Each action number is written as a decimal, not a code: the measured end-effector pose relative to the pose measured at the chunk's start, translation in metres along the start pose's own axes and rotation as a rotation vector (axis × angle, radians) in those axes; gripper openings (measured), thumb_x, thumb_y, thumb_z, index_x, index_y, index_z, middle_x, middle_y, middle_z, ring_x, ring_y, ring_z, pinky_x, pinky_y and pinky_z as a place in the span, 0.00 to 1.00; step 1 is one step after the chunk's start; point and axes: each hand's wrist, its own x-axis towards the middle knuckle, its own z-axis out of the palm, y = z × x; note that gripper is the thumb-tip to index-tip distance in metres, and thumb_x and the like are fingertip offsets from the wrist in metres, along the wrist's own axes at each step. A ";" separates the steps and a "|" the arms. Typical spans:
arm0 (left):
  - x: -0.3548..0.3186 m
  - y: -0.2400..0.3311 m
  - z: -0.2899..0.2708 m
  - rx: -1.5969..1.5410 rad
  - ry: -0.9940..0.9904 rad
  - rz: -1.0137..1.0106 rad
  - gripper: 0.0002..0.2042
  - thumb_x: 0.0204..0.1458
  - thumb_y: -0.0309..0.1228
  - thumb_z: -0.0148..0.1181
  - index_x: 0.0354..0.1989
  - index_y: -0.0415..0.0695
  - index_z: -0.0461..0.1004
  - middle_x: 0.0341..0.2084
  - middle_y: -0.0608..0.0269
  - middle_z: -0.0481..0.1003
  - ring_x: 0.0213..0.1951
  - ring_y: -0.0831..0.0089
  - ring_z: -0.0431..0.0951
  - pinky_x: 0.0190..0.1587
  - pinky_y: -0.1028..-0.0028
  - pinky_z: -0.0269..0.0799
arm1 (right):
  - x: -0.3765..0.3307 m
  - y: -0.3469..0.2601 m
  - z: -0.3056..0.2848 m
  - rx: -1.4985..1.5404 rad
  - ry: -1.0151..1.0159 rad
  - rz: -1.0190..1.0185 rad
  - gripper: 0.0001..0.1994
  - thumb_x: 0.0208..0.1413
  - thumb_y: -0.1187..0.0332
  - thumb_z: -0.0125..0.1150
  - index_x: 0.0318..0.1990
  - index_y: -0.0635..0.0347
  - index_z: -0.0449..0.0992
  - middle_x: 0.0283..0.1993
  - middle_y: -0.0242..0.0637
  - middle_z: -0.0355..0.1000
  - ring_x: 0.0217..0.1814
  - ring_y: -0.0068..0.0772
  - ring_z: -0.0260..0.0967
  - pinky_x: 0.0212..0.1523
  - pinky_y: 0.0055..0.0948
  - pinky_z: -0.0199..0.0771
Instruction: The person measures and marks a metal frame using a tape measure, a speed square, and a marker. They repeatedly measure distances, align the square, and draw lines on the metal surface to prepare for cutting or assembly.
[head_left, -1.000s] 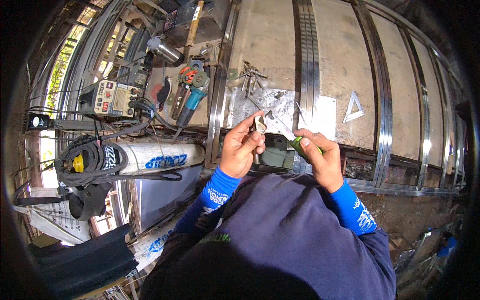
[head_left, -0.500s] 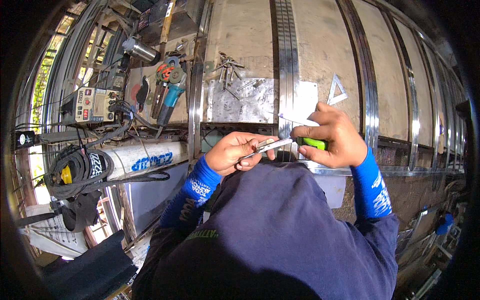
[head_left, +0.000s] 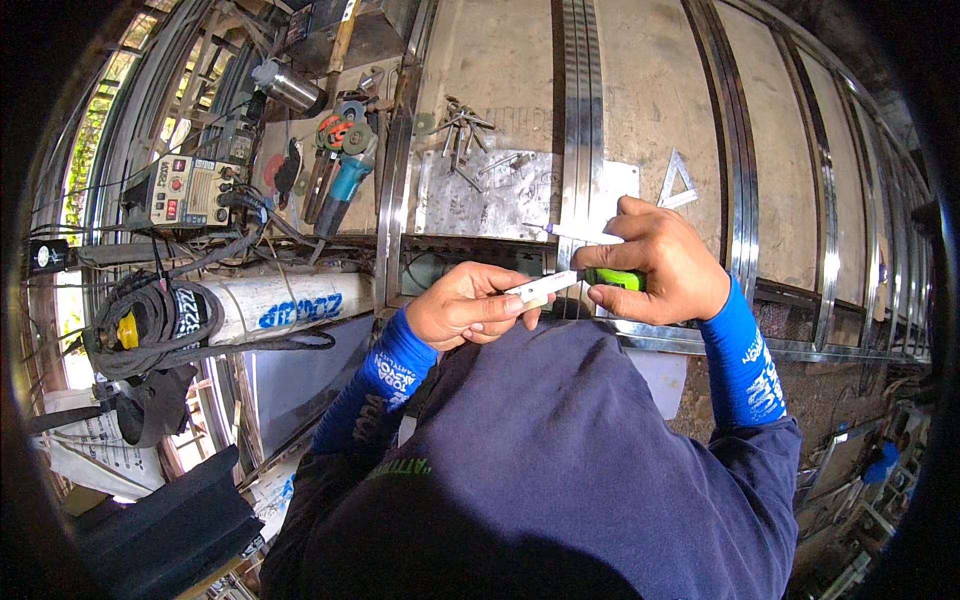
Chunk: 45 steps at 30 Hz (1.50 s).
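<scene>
Left hand [head_left: 465, 308]: fingertips pinching a small, pale, flat strip [head_left: 545, 287], there between the hands.
Right hand [head_left: 665, 265]: apart from the left, gripping a bright-green tape measure [head_left: 615, 279] and white-and-purple pen [head_left: 585, 236].
Strip: best kept steady and square, I'd judge.
Shiny metal front rail [head_left: 660, 343]: near the right hand; more room over the flat tan board [head_left: 655, 80] ahead.

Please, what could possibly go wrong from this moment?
The slender white pen-like tool might slip, because the right hand also grips the bright green tape measure. The pale, flat, narrow strip, pinched in the left hand, could perhaps shift or drop.
</scene>
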 end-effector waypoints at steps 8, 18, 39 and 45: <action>0.000 0.008 0.012 0.310 0.126 0.192 0.21 0.55 0.23 0.66 0.58 0.31 0.74 0.41 0.56 0.78 0.27 0.84 0.68 0.27 0.83 0.63 | -0.009 -0.017 -0.001 -0.110 0.121 -0.079 0.19 0.43 0.57 0.72 0.44 0.50 0.86 0.26 0.35 0.67 0.30 0.41 0.61 0.31 0.39 0.66; -0.024 0.057 0.040 1.078 0.083 0.205 0.19 0.47 0.23 0.69 0.51 0.37 0.81 0.40 0.56 0.80 0.35 0.76 0.77 0.33 0.79 0.69 | -0.019 -0.035 0.006 -0.282 0.331 -0.190 0.26 0.36 0.55 0.77 0.49 0.45 0.86 0.38 0.32 0.73 0.32 0.36 0.62 0.35 0.33 0.66; 0.017 -0.028 -0.046 0.407 0.072 0.040 0.21 0.54 0.29 0.73 0.55 0.39 0.75 0.44 0.67 0.76 0.47 0.79 0.73 0.51 0.77 0.70 | -0.047 -0.010 0.113 0.089 0.253 0.208 0.14 0.53 0.63 0.68 0.46 0.55 0.83 0.29 0.37 0.69 0.32 0.42 0.61 0.34 0.39 0.64; 0.075 -0.029 -0.129 1.015 0.540 0.049 0.25 0.51 0.33 0.74 0.56 0.43 0.72 0.41 0.67 0.74 0.45 0.75 0.72 0.50 0.72 0.71 | -0.050 0.011 0.123 0.091 0.593 0.454 0.12 0.56 0.64 0.65 0.46 0.58 0.83 0.30 0.42 0.73 0.33 0.46 0.63 0.37 0.41 0.64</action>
